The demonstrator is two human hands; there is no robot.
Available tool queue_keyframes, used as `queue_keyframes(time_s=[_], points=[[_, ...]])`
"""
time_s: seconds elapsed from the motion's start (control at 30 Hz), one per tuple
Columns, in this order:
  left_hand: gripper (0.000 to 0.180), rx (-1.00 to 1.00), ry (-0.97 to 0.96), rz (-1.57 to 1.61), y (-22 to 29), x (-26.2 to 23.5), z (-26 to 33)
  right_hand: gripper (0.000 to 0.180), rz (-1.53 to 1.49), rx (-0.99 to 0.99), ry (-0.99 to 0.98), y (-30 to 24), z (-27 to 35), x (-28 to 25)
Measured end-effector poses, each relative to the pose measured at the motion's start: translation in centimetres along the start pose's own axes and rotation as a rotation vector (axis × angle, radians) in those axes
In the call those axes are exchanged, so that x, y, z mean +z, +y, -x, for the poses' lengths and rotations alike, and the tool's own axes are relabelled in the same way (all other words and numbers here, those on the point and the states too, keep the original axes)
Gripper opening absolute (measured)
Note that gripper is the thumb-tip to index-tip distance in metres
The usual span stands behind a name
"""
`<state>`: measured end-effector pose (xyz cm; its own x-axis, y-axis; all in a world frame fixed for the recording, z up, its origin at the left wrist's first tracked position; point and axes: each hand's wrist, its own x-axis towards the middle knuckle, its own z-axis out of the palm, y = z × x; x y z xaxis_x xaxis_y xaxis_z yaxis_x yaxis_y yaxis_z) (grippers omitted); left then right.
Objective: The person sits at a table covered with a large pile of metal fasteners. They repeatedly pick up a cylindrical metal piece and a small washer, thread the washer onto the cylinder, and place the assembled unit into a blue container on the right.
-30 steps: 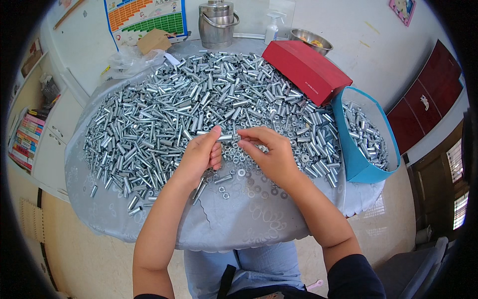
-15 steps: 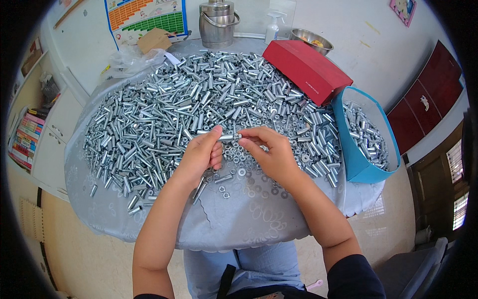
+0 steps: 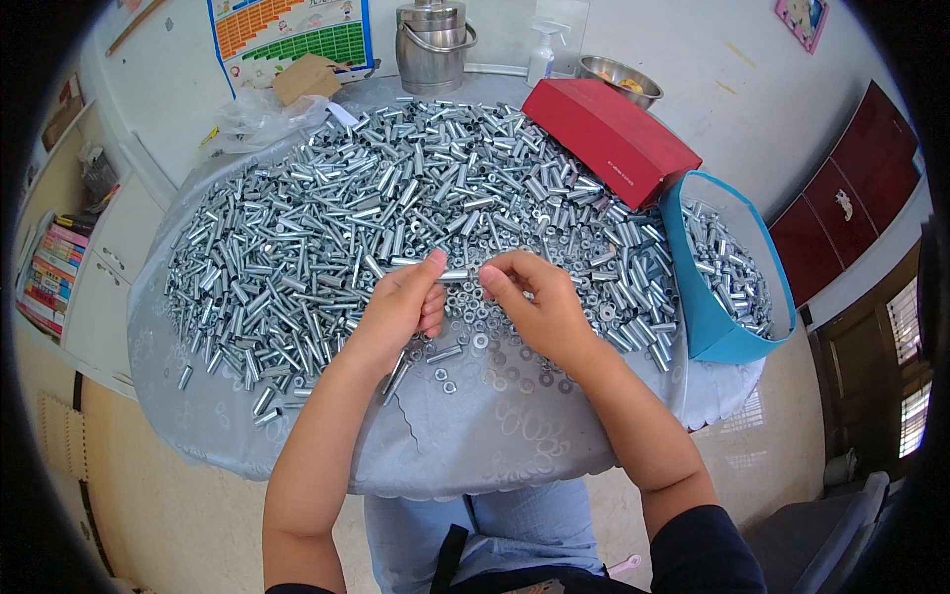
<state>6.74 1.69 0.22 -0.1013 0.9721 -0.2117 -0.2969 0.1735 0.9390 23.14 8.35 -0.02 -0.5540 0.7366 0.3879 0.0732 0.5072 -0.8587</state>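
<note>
Over the near side of a big heap of metal parts, my left hand (image 3: pixel 401 297) is closed around a shiny expansion bolt (image 3: pixel 456 275), its sleeved end sticking out to the right past the thumb. Just off that end is my right hand (image 3: pixel 534 302), thumb and forefinger pinched and a small gap away from the bolt. Whatever is between those fingertips is too small to make out. Below the hands lie loose washers (image 3: pixel 480 342) and a nut (image 3: pixel 449 387). The heap of metal sleeves and bolts (image 3: pixel 297 228) spreads across the table to the left and behind.
A red box (image 3: pixel 614 139) leans at the back right of the heap. Beside it, a blue fabric bin (image 3: pixel 708 287) holds more metal bolts. Along the back are a plastic bag (image 3: pixel 262 124), a steel pot (image 3: pixel 432 54), a spray bottle (image 3: pixel 541 57) and a steel bowl (image 3: pixel 648 87).
My right hand has drawn slightly to the right, off the end of the bolt it was touching. My left hand keeps its hold, nearly still.
</note>
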Motion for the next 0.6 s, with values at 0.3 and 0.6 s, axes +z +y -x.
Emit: queue_keyframes(time_s=[0.3, 0.6], points=[[0.044, 0.030, 0.000, -0.029, -0.3, 0.1, 0.0, 0.029, 0.005, 0.147, -0.068, -0.8, 0.0, -0.1], [0.044, 0.050, -0.003, -0.044, -0.2, 0.5, 0.2, 0.039, -0.164, 0.238, -0.019, 0.3, 0.3, 0.6]])
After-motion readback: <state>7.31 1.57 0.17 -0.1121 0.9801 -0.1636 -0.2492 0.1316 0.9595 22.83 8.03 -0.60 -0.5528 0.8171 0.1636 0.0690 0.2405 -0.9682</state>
